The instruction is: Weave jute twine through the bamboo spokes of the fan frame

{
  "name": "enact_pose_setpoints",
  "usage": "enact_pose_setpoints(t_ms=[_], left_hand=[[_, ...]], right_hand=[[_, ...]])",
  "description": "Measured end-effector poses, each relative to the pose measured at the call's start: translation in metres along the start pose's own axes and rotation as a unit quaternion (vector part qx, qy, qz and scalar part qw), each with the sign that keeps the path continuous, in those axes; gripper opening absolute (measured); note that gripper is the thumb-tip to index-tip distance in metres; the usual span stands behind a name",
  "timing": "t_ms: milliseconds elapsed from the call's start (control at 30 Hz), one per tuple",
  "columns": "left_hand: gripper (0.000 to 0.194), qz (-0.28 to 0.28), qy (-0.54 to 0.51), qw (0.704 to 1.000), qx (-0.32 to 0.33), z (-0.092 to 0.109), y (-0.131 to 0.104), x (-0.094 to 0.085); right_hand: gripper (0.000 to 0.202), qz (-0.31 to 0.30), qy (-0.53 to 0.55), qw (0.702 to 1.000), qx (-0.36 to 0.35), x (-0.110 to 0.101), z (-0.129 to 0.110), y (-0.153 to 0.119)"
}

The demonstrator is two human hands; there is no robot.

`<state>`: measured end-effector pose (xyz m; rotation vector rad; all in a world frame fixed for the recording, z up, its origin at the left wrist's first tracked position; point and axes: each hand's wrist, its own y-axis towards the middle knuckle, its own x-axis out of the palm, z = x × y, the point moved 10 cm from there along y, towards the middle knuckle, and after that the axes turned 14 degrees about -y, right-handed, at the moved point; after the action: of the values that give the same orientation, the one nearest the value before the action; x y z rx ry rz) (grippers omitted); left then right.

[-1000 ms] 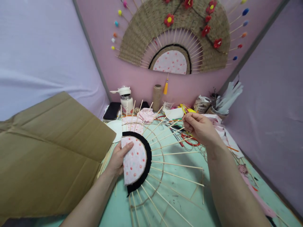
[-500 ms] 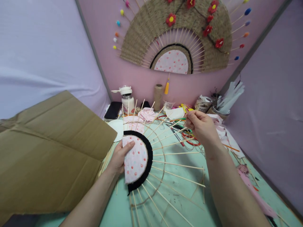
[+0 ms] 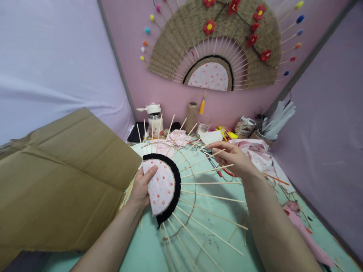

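Note:
A half-round fan base [image 3: 163, 185] in pink dotted cloth with a black rim is gripped at its straight left edge by my left hand [image 3: 141, 187], thumb on the cloth. Thin wooden sticks [image 3: 212, 197] radiate from the rim, and a strand of brown twine [image 3: 194, 189] runs across them in an arc. My right hand [image 3: 228, 156] is at the upper right sticks, its fingers closed near a stick end; what they pinch is too small to make out.
Cardboard [image 3: 70, 181] leans at the left. Behind stand a white bottle [image 3: 155, 124], a twine spool [image 3: 192, 117] and pots [image 3: 265, 138]. Scissors [image 3: 212, 164] lie near my right hand. A finished fan [image 3: 167, 49] hangs on the wall.
My right hand has moved left and slightly down, closer to the fan base. The fan base has turned slightly counterclockwise in my left hand, and its upper sticks lean further left.

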<state>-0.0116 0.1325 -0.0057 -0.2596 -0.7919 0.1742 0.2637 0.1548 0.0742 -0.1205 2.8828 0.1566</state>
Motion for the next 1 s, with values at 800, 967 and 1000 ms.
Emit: enact_pose_setpoints(t_ms=[800, 967, 1000], left_hand=[[0.040, 0.023, -0.013, 0.999, 0.042, 0.008, 0.001, -0.004], [0.041, 0.021, -0.002, 0.999, 0.041, 0.006, 0.002, -0.006], [0.041, 0.020, 0.000, 0.999, 0.039, 0.006, 0.003, -0.006]], right_hand=[[0.028, -0.198, -0.113, 0.973, 0.032, 0.020, 0.002, -0.020], [0.023, -0.134, -0.085, 0.986, 0.051, 0.002, -0.004, -0.020], [0.023, -0.113, -0.078, 0.989, 0.052, -0.002, -0.004, -0.019]])
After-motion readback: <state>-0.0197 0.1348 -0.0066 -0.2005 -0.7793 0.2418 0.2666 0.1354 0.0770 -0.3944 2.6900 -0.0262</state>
